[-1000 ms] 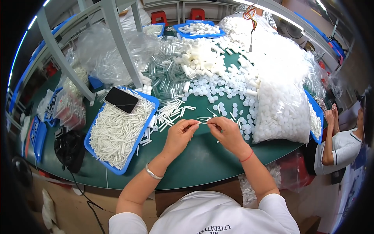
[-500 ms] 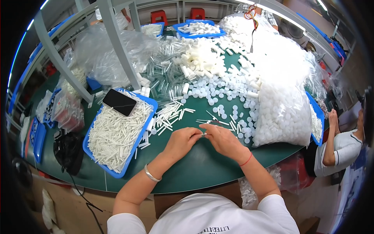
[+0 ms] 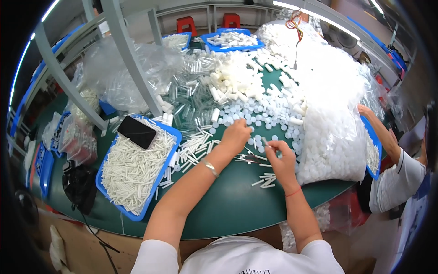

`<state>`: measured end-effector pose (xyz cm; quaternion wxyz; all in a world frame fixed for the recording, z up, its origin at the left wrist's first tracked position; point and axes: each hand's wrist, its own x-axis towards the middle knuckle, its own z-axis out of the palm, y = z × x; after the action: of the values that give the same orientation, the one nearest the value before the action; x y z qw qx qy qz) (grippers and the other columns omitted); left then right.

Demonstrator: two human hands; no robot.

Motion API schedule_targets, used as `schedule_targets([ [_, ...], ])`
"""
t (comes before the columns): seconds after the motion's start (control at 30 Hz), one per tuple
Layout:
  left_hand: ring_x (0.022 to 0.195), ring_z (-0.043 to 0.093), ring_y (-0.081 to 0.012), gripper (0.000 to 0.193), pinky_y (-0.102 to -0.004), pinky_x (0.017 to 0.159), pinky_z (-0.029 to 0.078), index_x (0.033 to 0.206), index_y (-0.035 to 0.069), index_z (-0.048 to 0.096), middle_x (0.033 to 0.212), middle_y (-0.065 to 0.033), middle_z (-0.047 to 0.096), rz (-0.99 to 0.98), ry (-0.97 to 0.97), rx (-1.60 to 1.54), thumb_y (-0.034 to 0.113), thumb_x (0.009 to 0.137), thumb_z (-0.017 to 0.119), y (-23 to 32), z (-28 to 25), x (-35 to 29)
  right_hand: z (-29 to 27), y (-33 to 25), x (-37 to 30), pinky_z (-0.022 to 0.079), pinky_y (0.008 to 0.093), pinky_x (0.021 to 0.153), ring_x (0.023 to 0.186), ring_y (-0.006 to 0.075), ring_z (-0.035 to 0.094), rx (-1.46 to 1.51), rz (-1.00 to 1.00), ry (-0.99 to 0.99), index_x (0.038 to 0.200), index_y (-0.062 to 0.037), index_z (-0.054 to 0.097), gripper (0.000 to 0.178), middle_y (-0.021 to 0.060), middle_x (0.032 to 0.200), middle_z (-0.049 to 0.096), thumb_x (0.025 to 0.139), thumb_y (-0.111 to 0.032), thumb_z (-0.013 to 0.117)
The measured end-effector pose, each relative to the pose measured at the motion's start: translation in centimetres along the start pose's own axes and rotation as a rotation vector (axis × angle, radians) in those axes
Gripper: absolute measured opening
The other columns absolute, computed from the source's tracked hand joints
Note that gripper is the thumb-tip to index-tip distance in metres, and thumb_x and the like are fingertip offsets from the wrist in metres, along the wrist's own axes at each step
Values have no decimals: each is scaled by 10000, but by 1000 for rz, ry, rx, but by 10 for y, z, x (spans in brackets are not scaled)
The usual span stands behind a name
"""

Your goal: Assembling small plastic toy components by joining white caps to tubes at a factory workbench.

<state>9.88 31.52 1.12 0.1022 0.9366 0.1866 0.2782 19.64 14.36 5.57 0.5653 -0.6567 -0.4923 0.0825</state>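
Note:
My left hand (image 3: 236, 136) reaches to the near edge of a spread of round translucent caps (image 3: 255, 108). Its fingers are drawn together, and what they hold, if anything, is hidden. To its right, my right hand (image 3: 282, 160) pinches a small translucent piece (image 3: 265, 141) between thumb and fingertips. Thin metal tools (image 3: 250, 158), some with dark parts, lie on the green table between the two hands. A few short white sticks (image 3: 265, 181) rest beside my right wrist. More white sticks (image 3: 194, 148) lie loose left of my left hand.
A blue tray (image 3: 145, 211) full of white sticks stands left, a black phone (image 3: 137, 132) on top. Clear tubes (image 3: 185, 112) and white cylinders (image 3: 232, 75) are heaped behind. A large bag of caps (image 3: 333, 146) stands right, near a co-worker's arm (image 3: 383, 132). A grey post (image 3: 132, 59) rises at left.
My hands were together near the table's middle and have parted. The left moved forward to the caps; the right shifted right with a small piece. The co-worker's arm has reached forward.

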Motion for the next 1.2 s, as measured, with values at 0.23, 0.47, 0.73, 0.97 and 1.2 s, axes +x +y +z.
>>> schedule_targets([
  [0.23,805,601,-325,135,-383,711,482,864,35,632,874,-130,612,-168,104,-367,89,754,690,8,-3,-16,-5,2,-1,494,256,744,797,152,642,601,300,-23,1010,2,592,114,124,922,676,908,-47,579],
  [0.47,857,654,-138,300,-235,771,543,1151,-50,612,1023,-107,660,-765,-44,-1357,125,906,615,50,-55,-51,-5,-2,-7,502,254,738,798,134,636,622,339,-81,1009,33,612,155,122,960,682,900,-78,602],
  [0.73,1010,626,-166,414,-251,889,526,1302,-76,475,1181,-144,609,-794,51,-1582,85,933,571,69,-93,-88,16,-22,-20,518,271,791,832,162,646,693,262,-229,1025,34,607,134,149,1012,680,901,-11,583],
  [0.97,987,632,-171,386,-263,886,528,1254,-63,519,1122,-120,624,-806,101,-1598,94,914,613,75,-97,-98,14,-30,-25,522,227,762,839,121,641,668,229,-255,1038,38,602,140,127,1031,680,910,-19,591],
  [1.2,986,625,-149,404,-257,890,518,1265,-54,517,1129,-107,614,-822,85,-1586,122,916,620,74,-90,-104,16,-29,-25,523,225,752,826,120,644,655,232,-259,1038,36,600,142,128,1027,681,906,-17,596],
])
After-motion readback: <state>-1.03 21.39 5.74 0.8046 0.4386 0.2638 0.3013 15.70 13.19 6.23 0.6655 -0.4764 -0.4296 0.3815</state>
